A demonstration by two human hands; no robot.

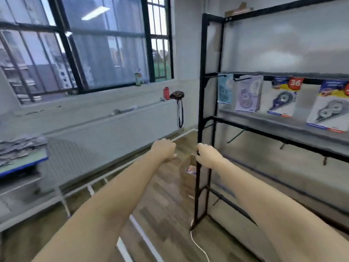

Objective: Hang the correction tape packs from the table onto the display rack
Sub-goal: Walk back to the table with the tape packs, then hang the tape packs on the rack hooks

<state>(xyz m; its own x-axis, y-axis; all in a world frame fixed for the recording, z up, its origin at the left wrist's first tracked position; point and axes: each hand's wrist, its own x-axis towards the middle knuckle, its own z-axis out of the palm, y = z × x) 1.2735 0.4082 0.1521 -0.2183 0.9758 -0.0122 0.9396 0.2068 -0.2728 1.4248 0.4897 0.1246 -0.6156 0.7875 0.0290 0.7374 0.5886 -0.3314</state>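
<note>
The black display rack [203,103] stands on the right. Several correction tape packs hang from its upper rail: a teal one [224,90], a purple one [248,93] and two blue-and-yellow ones [285,97] [328,106]. A pile of grey packs [18,148] lies on the blue-edged table [24,165] at the far left. My right hand [208,156] has its fingers curled round the rack's front left post. My left hand [164,150] hovers just left of it, fingers loosely curled and holding nothing. The view is blurred.
Bare hooks [235,136] stick out of the rack's lower rail. A cardboard box [188,167] sits on the wooden floor behind the post, and a white cable [198,246] trails from the rack's foot. A red bottle [166,93] and a dark pouch [177,95] rest on the window ledge.
</note>
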